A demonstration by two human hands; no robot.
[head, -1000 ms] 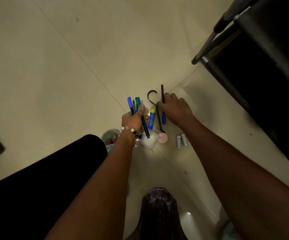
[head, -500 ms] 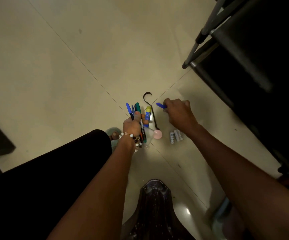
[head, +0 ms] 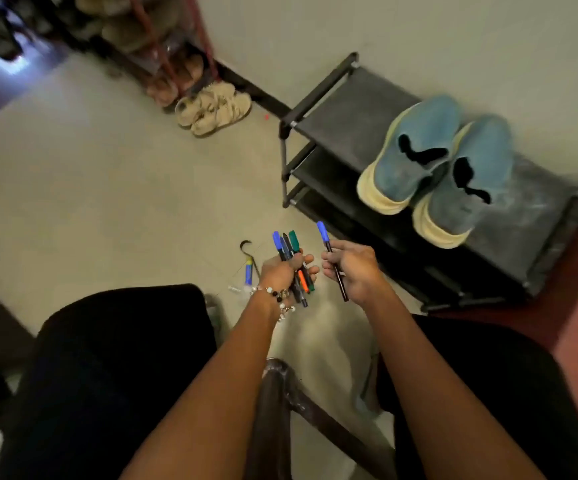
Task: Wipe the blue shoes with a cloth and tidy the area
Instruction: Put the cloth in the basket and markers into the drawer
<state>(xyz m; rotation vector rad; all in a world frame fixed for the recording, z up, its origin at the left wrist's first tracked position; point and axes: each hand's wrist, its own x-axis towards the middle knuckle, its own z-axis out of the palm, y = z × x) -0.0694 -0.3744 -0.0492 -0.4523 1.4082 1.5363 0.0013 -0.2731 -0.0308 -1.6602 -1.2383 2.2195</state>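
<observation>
Two blue shoes [head: 443, 168] with pale yellow soles stand side by side on top of a black shoe rack [head: 346, 112] at the right. My left hand [head: 282, 270], with a bead bracelet on the wrist, is shut on a bundle of markers [head: 292, 258] with blue, green and orange parts. My right hand [head: 353, 268] holds a single black pen with a blue cap [head: 330, 258] just to the right of the bundle. Both hands hover over the floor in front of the rack. No cloth is in view.
On the floor left of my left hand lie a black hook [head: 247, 247] and a blue and yellow tube [head: 248, 274]. Beige sandals [head: 211, 107] sit by a second, red-framed shoe rack [head: 163, 43] at the back. A dark stool [head: 273, 410] stands between my knees.
My right hand picked the blue-capped pen off the floor and lifted it beside the bundle. My head tilted up, which brought the blue shoes and racks into view.
</observation>
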